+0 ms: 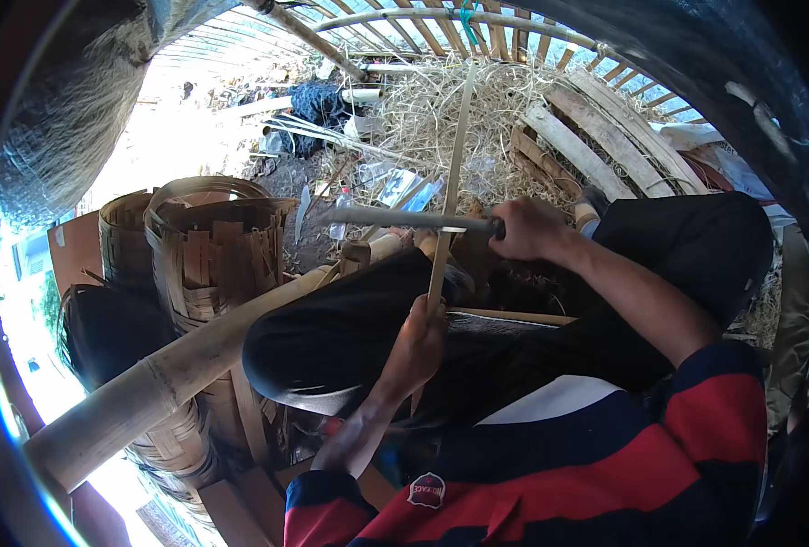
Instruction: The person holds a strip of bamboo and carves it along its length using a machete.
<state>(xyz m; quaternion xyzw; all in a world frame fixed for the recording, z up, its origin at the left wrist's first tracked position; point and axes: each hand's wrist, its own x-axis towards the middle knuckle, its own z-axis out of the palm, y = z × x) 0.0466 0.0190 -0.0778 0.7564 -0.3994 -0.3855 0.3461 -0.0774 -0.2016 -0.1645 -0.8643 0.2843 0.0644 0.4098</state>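
Observation:
My right hand is closed round the dark handle of a long-bladed knife. Its blade points left, roughly level, and crosses a narrow bamboo strip. Lower down, my left hand grips that strip, which stands up and leans slightly right toward the far end. A small pale curl or edge shows where blade and strip meet; whether the blade is cutting in there cannot be made out. Below the knife, a thick bamboo pole slants past my bent knee.
Tall woven bamboo baskets stand at the left, partly behind the pole. Ahead, pale shavings cover the ground beside split bamboo pieces. A plastic bottle and dark netting-like material lie there too. A slatted bamboo fence runs across the back.

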